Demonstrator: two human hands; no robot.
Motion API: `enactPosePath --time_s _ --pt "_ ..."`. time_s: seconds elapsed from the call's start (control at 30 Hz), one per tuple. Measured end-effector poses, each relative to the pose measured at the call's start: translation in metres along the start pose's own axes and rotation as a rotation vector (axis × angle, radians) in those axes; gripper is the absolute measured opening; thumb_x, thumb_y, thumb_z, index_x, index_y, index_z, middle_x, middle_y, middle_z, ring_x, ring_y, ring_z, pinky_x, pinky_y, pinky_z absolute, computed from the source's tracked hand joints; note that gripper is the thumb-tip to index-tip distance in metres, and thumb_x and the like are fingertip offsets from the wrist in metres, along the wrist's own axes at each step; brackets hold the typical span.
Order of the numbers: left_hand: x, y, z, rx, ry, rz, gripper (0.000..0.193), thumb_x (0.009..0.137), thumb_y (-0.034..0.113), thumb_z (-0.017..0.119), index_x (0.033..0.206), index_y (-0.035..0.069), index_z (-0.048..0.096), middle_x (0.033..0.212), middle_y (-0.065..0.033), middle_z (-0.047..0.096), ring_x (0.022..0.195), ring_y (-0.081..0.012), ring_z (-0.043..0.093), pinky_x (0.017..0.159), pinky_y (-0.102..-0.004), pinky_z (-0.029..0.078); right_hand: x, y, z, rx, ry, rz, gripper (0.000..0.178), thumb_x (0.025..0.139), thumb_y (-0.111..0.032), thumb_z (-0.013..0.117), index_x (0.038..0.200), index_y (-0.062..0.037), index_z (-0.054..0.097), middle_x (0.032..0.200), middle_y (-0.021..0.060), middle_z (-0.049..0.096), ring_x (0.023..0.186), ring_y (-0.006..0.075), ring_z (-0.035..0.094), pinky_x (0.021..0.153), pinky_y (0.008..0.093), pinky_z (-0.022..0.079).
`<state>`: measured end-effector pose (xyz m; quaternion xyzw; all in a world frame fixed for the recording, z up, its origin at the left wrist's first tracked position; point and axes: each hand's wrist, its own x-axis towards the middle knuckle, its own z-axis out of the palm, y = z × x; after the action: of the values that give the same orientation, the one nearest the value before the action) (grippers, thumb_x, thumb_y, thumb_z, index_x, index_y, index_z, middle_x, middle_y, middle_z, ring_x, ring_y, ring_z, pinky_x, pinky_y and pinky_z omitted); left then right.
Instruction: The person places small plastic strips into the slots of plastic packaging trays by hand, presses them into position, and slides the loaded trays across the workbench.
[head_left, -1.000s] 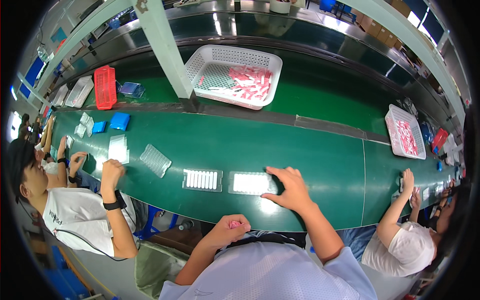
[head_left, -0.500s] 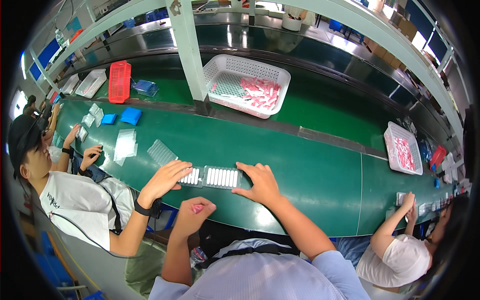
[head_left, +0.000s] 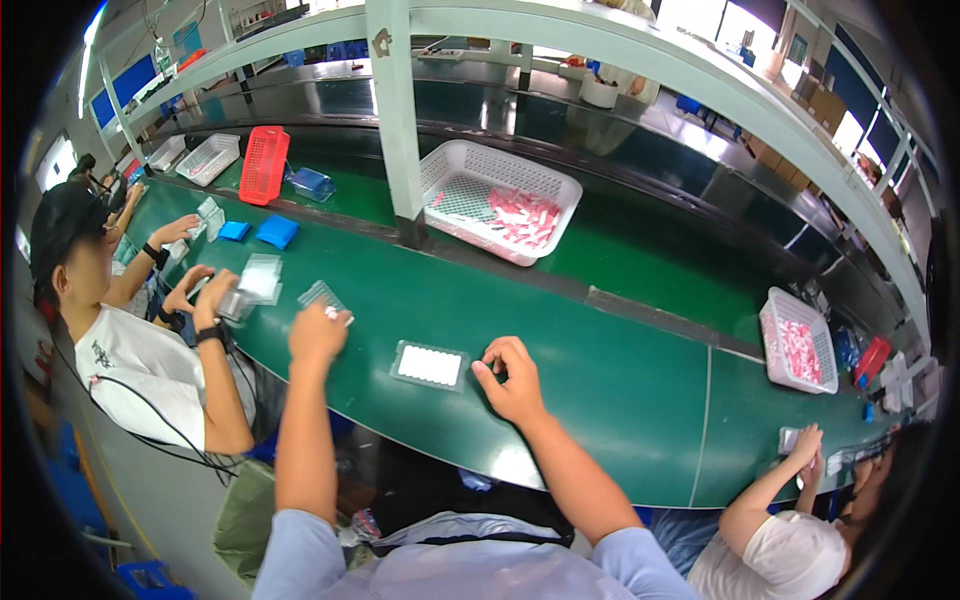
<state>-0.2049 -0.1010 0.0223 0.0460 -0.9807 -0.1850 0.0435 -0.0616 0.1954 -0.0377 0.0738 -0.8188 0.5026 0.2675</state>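
Observation:
A clear blister tray (head_left: 453,380) holding a row of short white tubes (head_left: 428,364) lies flat on the green table in front of me. Just right of it rests my right hand (head_left: 514,385), fingers loosely curled, thumb apart from them, nothing in its grasp. My left hand (head_left: 318,335) reaches forward and left, closed and pointing down over another clear blister tray (head_left: 318,291). Something small and white shows at its fingertips; blur hides what it is. To the left, a co-worker's hands hold a clear tray (head_left: 236,306).
A white basket (head_left: 460,245) of pink-and-white pieces stands behind the table ledge, beside a white post (head_left: 395,130). Clear sheets (head_left: 262,270), blue packets (head_left: 277,232) and a red basket (head_left: 264,165) are at left. Another person works at right near a second white basket (head_left: 765,340).
My left hand has swung forward and left to the clear tray. The left one of the two filled trays has left its place; a co-worker now holds a tray. My right hand's fingers have curled.

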Motion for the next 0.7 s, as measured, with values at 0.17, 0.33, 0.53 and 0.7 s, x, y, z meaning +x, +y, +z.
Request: enactPosePath --time_s 0.17,0.33,0.53,0.7 --pt "0.033 -0.028 0.014 0.085 -0.013 -0.142 0.054 0.080 0.045 0.079 0.107 0.000 0.069 0.115 -0.0241 0.071 0.107 -0.0412 0.069 0.090 -0.0490 0.056 0.003 0.020 -0.004 0.293 0.289 0.150 0.044 0.093 -0.008 0.071 0.067 -0.0054 0.036 0.072 0.0024 0.043 0.064 0.0106 0.036 0.058 0.0281 0.033" --pt "0.045 -0.016 0.006 0.092 0.021 -0.209 0.054 0.069 0.037 0.091 0.104 0.001 0.069 0.110 -0.0208 0.073 0.103 -0.0352 0.072 0.087 -0.0451 0.057 0.002 0.031 -0.007 0.574 0.346 0.388 0.054 0.100 -0.010 0.064 0.061 -0.0090 0.026 0.063 -0.0044 0.032 0.061 0.0072 0.027 0.055 0.0277 0.024" --pt "0.069 -0.030 0.016 -0.123 -0.024 -0.093 0.062 0.058 0.031 0.097 0.105 0.002 0.070 0.101 -0.0175 0.075 0.096 -0.0311 0.074 0.085 -0.0408 0.057 0.005 0.032 -0.026 0.875 0.418 0.407 0.052 0.100 -0.013 0.060 0.056 -0.0102 0.032 0.057 -0.0035 0.032 0.054 0.0082 0.027 0.052 0.0292 0.024" --pt "0.094 -0.070 0.039 -0.168 0.116 0.041 0.064 0.055 0.032 0.098 0.101 -0.003 0.071 0.098 -0.0160 0.075 0.090 -0.0285 0.073 0.083 -0.0384 0.056 0.004 0.036 -0.026 1.018 0.383 0.396 0.047 0.099 -0.012 0.057 0.056 -0.0097 0.037 0.056 -0.0027 0.035 0.053 0.0093 0.029 0.052 0.0294 0.026"
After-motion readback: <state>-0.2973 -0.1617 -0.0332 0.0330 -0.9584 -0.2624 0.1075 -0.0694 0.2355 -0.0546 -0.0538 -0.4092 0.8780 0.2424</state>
